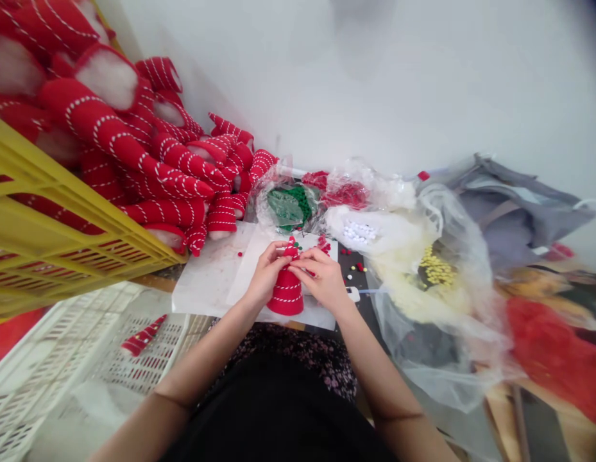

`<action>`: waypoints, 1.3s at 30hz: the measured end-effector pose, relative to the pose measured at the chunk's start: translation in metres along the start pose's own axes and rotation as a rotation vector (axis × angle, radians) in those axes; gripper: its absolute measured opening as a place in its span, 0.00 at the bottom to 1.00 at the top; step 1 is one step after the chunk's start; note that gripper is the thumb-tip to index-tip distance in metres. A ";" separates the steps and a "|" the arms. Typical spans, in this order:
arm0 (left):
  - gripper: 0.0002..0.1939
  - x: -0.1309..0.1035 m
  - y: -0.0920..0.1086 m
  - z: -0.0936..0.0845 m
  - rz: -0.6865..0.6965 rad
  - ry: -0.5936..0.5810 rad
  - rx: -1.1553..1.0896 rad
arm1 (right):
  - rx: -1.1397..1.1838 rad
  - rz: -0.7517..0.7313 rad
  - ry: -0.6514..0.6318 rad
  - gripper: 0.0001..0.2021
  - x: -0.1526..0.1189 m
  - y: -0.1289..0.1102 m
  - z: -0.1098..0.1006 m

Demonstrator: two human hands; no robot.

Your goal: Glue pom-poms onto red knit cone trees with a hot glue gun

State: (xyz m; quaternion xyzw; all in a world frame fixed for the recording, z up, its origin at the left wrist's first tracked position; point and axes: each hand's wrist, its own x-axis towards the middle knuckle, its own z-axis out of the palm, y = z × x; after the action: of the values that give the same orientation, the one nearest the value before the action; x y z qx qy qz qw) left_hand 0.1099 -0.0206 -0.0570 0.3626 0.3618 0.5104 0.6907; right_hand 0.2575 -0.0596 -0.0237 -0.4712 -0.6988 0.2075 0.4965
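Note:
A red felt cone (285,296) with rows of white stitching stands upright on a sheet of white paper (244,269) in front of me. My left hand (267,269) is closed around the cone's upper left side. From the right, my right hand (323,274) has its thumb and fingertips pinched against the cone near the top; whatever they pinch is too small to make out. Small green pom-poms (298,246) show by the cone's tip. Just behind my right hand is a cluster of red pieces (323,244).
A yellow crate (76,218) heaped with striped red cones (134,147) rises at left. Below it, a white basket (167,359) holds one decorated cone (144,336). Plastic bags of green pom-poms (290,206), red pom-poms (346,194) and yellow pom-poms (437,266) lie behind and right.

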 end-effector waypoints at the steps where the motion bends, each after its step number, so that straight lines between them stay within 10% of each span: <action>1: 0.17 0.000 0.001 0.000 -0.009 0.004 -0.007 | -0.005 0.004 0.037 0.05 0.000 0.000 -0.003; 9: 0.21 -0.002 0.004 -0.007 -0.118 0.031 -0.091 | 0.318 0.279 0.426 0.09 -0.005 0.010 -0.030; 18: 0.23 0.006 0.010 -0.013 -0.171 0.081 -0.220 | 0.876 0.488 0.183 0.14 -0.016 0.009 -0.025; 26: 0.21 0.015 0.019 -0.028 -0.098 0.163 -0.258 | -0.387 0.347 -0.070 0.05 -0.015 0.065 -0.045; 32: 0.21 0.013 0.017 -0.027 -0.093 0.129 -0.206 | -0.518 0.355 -0.265 0.08 0.002 0.085 -0.030; 39: 0.22 0.011 0.016 -0.020 -0.120 0.136 -0.221 | -0.508 0.349 -0.199 0.06 0.001 0.068 -0.035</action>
State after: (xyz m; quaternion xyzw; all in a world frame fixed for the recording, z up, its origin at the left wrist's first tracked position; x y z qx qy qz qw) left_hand 0.0872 -0.0040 -0.0538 0.2267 0.3705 0.5286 0.7294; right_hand 0.3192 -0.0332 -0.0605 -0.6703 -0.6820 0.1533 0.2491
